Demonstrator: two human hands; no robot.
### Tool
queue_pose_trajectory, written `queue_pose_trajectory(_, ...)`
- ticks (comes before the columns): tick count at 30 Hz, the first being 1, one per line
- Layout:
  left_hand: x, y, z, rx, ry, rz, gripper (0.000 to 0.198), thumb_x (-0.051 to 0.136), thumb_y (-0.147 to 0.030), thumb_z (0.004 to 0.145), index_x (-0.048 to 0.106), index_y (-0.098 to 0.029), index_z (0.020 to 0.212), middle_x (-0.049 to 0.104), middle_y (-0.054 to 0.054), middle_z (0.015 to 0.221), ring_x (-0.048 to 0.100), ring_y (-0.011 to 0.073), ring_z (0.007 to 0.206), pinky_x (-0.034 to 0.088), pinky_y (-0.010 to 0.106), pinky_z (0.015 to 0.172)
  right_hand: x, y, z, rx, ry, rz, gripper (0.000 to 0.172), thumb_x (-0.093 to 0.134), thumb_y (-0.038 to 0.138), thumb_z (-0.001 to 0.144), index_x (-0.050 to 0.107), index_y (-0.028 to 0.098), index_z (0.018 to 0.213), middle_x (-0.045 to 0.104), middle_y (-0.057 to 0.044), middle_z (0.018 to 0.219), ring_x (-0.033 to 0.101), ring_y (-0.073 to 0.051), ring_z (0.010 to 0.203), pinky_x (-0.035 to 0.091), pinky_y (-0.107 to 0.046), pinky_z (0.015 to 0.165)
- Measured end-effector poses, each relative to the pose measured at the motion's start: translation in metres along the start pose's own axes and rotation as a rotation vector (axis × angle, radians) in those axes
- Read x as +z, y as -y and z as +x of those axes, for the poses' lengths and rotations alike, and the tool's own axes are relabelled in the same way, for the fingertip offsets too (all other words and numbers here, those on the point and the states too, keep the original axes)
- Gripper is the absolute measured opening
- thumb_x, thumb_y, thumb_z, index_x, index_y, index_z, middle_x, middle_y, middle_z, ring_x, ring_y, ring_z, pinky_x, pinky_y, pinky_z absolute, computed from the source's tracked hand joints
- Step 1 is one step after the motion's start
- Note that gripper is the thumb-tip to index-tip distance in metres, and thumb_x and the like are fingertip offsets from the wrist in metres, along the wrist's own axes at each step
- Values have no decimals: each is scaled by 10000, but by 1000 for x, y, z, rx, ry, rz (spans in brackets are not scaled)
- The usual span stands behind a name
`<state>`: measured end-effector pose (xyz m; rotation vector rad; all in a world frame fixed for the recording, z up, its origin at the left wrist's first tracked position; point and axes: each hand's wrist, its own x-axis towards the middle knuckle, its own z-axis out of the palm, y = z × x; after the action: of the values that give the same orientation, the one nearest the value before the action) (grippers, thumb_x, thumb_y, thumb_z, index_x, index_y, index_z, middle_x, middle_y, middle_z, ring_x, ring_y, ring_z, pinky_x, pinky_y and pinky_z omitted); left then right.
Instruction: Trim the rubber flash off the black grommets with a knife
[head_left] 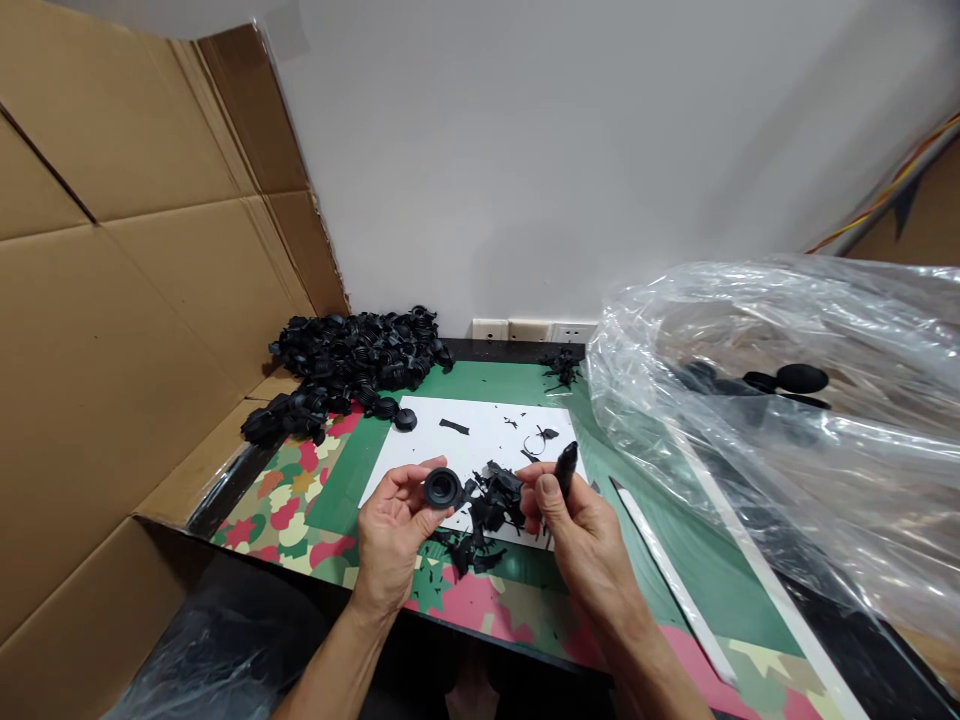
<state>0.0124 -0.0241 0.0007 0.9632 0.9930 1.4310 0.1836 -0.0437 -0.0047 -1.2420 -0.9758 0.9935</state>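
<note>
My left hand is closed on a round black rubber part, its ringed hollow face turned up toward the camera. To its right, my right hand is wrapped round a dark pen-shaped tool; its working tip is too small to make out. The two hands are apart, above a white sheet. Between them lies a heap of black scraps, some spilling over the sheet's near edge. A round black piece rests at the sheet's far left corner.
A large pile of black parts lies at the back left beside a cardboard box. Clear plastic bags with black discs inside stand at the right. A white-wrapped blade-like strip lies right of my right hand. Wall sockets are behind.
</note>
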Motion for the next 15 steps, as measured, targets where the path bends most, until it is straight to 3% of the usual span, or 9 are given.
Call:
queue_pose_trajectory(10,-1,0,0,32,-9,0,310,829,-129,546,649,-152,797,730,120,1045,698,199,824,565,281,712,2,4,-2,-36,-60,-37,589,524,729,731,668,166,828,606,-49,675,555,-182,633,448,-288,572)
queue_pose_trajectory(15,-2,0,-1,44,9,-1,297,822,-121,549,650,-158,788,730,115,1050,699,202,841,572,272,699,0,3,-5,-6,25,45,548,492,678,800,654,162,893,610,-37,652,461,-122,489,390,-250,466)
